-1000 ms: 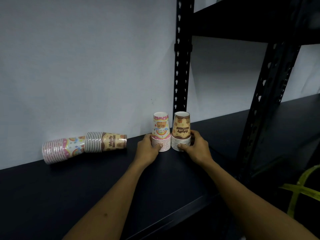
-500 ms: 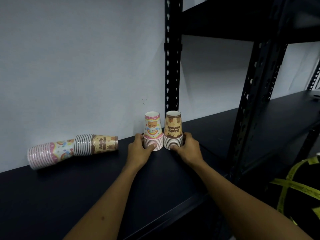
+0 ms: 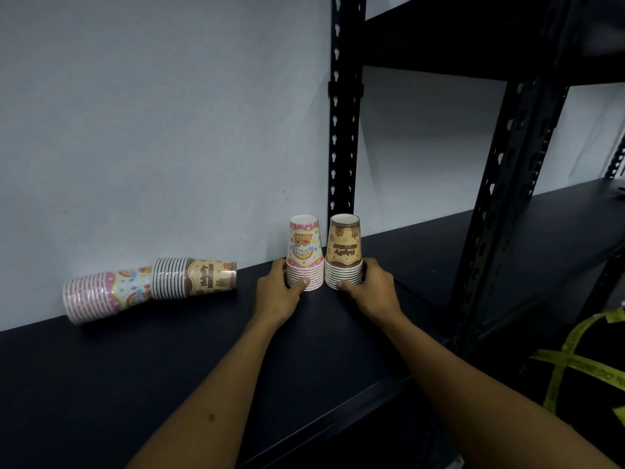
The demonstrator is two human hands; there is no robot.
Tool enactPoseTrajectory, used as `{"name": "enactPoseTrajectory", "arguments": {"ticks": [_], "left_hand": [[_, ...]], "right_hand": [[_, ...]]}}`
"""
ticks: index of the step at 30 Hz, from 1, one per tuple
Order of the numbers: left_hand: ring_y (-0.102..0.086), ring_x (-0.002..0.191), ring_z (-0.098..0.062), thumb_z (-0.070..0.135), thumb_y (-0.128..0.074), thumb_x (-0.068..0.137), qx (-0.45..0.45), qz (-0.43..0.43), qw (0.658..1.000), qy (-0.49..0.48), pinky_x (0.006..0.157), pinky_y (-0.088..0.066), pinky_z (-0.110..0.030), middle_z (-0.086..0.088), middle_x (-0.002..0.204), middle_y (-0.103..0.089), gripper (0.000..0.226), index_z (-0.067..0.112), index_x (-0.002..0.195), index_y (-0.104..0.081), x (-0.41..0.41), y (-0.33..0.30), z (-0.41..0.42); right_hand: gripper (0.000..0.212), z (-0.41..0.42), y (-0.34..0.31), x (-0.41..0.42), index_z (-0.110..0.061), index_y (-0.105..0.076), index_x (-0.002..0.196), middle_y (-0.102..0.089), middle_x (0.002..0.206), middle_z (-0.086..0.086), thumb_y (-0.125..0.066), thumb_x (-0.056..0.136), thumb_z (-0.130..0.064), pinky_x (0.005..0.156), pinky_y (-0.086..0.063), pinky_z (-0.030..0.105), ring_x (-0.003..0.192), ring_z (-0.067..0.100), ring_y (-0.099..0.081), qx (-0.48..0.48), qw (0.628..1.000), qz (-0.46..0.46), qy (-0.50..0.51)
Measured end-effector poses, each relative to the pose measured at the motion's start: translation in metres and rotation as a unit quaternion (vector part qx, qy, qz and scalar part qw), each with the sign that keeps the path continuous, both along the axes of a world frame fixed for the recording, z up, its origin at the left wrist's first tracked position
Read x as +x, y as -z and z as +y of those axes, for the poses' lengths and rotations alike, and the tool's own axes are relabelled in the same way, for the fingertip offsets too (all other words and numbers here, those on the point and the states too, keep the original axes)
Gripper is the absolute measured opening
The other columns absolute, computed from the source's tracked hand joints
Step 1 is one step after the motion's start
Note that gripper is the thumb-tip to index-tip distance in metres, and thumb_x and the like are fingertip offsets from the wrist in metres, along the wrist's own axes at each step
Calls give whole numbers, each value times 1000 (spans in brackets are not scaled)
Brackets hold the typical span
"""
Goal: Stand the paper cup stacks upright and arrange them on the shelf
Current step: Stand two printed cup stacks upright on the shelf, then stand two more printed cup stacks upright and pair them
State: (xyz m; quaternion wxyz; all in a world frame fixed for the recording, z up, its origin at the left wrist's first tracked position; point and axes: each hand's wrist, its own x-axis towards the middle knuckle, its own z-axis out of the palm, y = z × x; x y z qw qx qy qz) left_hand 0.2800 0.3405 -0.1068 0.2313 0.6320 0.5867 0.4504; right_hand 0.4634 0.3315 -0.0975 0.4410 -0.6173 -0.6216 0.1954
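A pale wall (image 3: 152, 113) stands behind a black metal rack, whose dark shelf (image 3: 101, 384) runs from the left edge to the right, past a slotted rear post (image 3: 343, 137) and a front post (image 3: 507, 198). Open shelf surface is seen between the front edge and the cups, and more to the right beyond the posts.

Two stacks are laid on their sides against the wall at the left, long axes along the wall: a pink stack (image 3: 101, 294) and, touching it, a brown stack (image 3: 194, 277), rims to the left.

Two stacks are stood rims down in front of the rear post, side by side and touching: a pink upright stack (image 3: 304, 253) gripped at its rims by the left hand (image 3: 277, 294), and a brown upright stack (image 3: 344, 253) gripped likewise by the right hand (image 3: 373, 292), fingers curled round each.
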Motion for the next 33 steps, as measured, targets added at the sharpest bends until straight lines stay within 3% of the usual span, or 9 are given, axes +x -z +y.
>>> {"name": "enactPoseTrajectory", "arguments": {"ticks": [11,15,21,25,30,33], "left_hand": [[-56,117,-21,22,-66,86,-12,38,999,-6,88,-40,-22,-6,131,-58,54,11,134,-46,1,-3,-8],[-54,88,-9,19,-62,88,17,54,998,-34,76,-41,-21,-9,119,-63,43,7,129,-51,-2,-5,-18],[-54,77,-6,17,-59,90,30,96,994,-49,72,-43,-20,-8,111,-66,39,9,128,-55,-20,-2,-40],[-56,83,-7,18,-59,89,50,109,992,-46,76,-47,-23,-4,114,-65,33,13,122,-60,-46,0,-57],[-62,102,-12,13,-60,87,86,146,984,-60,88,-48,-21,-3,115,-67,30,11,117,-64,-99,-2,-80],[-62,103,-16,9,-58,86,114,184,971,-95,89,-45,-22,-4,111,-67,28,8,114,-65,-135,-4,-94]], "right_hand": [[53,-6,-2,0,-4,-52,124,-62,123,10,-76,79,-18,82,-45,25,110,23,-59,0,1000,-15,1],[46,-13,-2,2,-2,-55,119,-62,118,13,-75,80,-18,78,-45,28,106,25,-59,13,999,-42,26],[39,-34,1,-3,-1,-56,116,-59,115,15,-71,84,-16,79,-49,33,101,25,-58,48,995,-85,32],[42,-54,0,-22,-7,-57,122,-63,109,5,-71,84,-18,79,-48,24,92,13,-58,52,996,-58,-51],[53,-62,4,-70,-11,-52,131,-61,119,3,-72,84,-24,89,-48,22,108,14,-59,39,984,-85,-151],[55,-57,6,-107,-12,-51,133,-59,127,5,-71,84,-28,92,-48,25,111,15,-58,53,974,-115,-188]]}}
